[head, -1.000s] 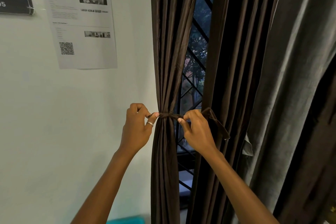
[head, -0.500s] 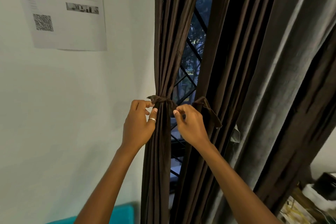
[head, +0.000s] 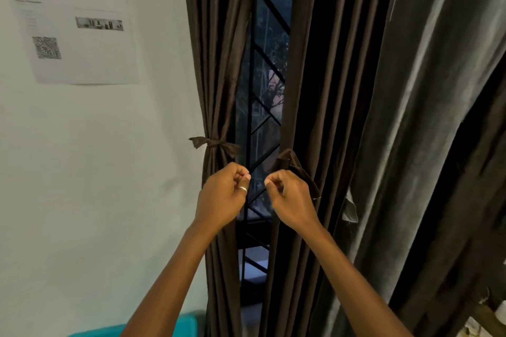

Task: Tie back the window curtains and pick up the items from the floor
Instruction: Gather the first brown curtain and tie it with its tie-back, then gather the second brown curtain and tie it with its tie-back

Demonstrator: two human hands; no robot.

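Both hands are curled closed, with no cloth seen in them: the left hand, a ring on its thumb, and the right hand beside it. Just above the left hand, a knotted tie cinches the brown curtain. A loose strap hangs behind the right hand. Up left of the hands, a wall sheet carries a QR code; its print is too blurred to read.

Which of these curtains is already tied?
The left brown curtain beside the wall: a knotted tie cinches it. The middle brown curtain and the grey curtain hang untied.
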